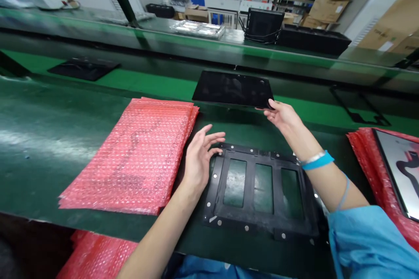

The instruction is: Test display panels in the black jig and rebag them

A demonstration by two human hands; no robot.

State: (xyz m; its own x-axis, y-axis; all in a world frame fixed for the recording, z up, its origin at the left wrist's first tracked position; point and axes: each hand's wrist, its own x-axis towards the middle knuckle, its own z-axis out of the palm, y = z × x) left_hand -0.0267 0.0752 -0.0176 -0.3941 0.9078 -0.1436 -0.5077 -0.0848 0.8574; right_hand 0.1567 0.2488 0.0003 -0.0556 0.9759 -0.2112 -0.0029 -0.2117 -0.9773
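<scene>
My right hand (282, 115) grips the near right corner of a flat, glossy black screen panel (233, 87), thumb on top and fingers below. The panel is over the green conveyor strip; whether it touches the strip I cannot tell. My left hand (202, 154), fingers apart and nothing in it, hovers by the far left corner of a black frame (249, 187). That frame lies flat on the bench, with three rectangular openings and silver round dots along its border. Left of my left hand lies a stack of pink bubble-wrap bags (131, 157).
A silver-backed panel (401, 170) rests on more pink bubble wrap (363, 148) at the right. On the green strip (157, 85) sit a dark panel (83, 69) and a thin black frame (360, 107). A raised glass-like shelf (229, 50) runs across behind.
</scene>
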